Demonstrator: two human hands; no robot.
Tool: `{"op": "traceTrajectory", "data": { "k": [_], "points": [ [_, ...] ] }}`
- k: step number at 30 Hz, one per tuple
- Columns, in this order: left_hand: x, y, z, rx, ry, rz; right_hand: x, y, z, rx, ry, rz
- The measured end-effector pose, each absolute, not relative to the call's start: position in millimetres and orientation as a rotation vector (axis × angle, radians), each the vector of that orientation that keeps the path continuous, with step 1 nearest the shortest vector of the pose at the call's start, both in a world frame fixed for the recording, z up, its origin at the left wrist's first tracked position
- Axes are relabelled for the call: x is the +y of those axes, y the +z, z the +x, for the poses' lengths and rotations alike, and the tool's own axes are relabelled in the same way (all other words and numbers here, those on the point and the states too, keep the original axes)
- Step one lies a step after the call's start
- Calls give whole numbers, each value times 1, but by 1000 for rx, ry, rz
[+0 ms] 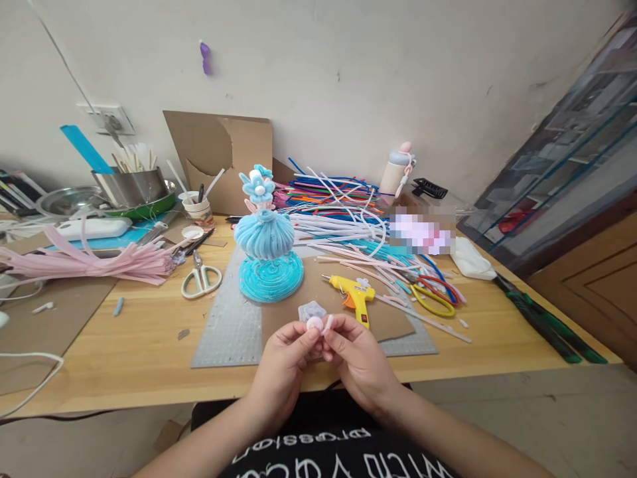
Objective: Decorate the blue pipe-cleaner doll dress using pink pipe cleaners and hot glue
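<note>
Both of my hands are at the table's front edge, close together. My left hand [283, 355] pinches a small pale pink coil of pipe cleaner [314, 323] between thumb and fingers. The thumb and fingers of my right hand [362, 358] close on the short free end of the same piece. Just beyond my fingertips lies a grey-lilac pipe-cleaner piece [311, 310], partly hidden. A yellow hot glue gun [352, 295] rests on cardboard to the right. Farther back stands a blue pipe-cleaner piece [263, 234] with flowers on top and a coiled turquoise base [271, 277].
A grey cutting mat [223, 342] lies under the cardboard. White-handled scissors [201, 280] and a pink pipe-cleaner bundle [94, 259] are left. Multicoloured pipe cleaners [338, 226] are heaped behind. Yellow-and-red-handled scissors [432, 299] and green-and-black cutters [547, 325] lie right.
</note>
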State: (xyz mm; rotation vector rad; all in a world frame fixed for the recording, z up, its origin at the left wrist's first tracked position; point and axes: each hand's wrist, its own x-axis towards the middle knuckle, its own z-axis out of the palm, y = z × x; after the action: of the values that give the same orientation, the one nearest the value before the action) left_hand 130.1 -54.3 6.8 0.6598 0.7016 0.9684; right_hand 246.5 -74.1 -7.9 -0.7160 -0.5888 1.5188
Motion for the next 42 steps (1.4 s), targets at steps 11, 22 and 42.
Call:
{"op": "traceTrajectory", "data": {
  "k": [11,22,42],
  "points": [
    [-55,-1,129,736,943,686,-71,-10,249,-737,1288,-819],
    [-56,2,121,839,1053,1047,-77,3,257,-519,1702,-871],
    [-57,3,119,1022,1214,1783,-81,0,248,-588,1441,-919]
  ]
}}
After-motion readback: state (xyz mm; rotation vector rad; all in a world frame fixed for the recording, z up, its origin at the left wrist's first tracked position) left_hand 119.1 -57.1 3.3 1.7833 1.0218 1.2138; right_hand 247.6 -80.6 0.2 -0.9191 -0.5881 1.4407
